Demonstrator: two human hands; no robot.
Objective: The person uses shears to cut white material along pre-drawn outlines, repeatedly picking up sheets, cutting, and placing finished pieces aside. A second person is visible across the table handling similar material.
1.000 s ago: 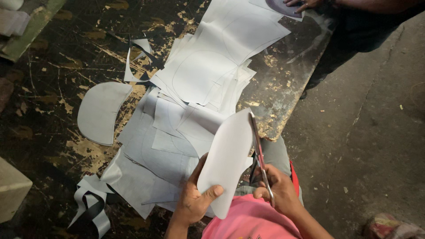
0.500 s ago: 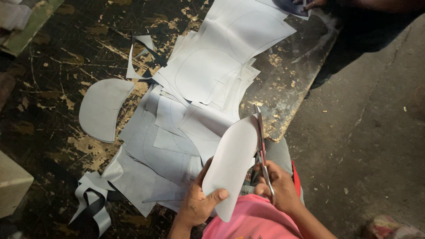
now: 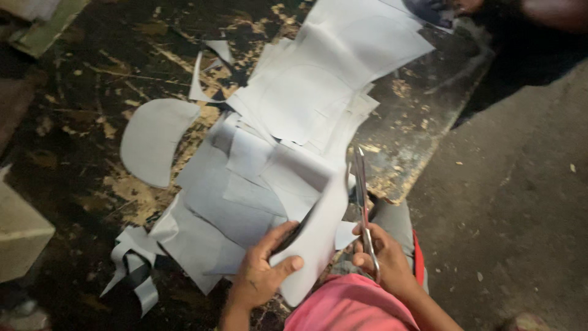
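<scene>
Grey offcuts (image 3: 245, 202) beside left hand (image 3: 260, 276)

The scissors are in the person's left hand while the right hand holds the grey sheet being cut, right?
Not quite. The head view shows the scissors in the right hand, while the left hand holds the grey sheet. The hands are swapped in your statement.

View from the head camera, looking down on the wearer. Both forearms are bare, with no sleeve, glove, watch or ring visible on the left hand (image 3: 260, 276) or the right hand (image 3: 383, 260). A pink garment (image 3: 352, 306) covers the lap, with grey cloth (image 3: 395, 224) edged by a red strip (image 3: 418, 260) beyond it.
</scene>
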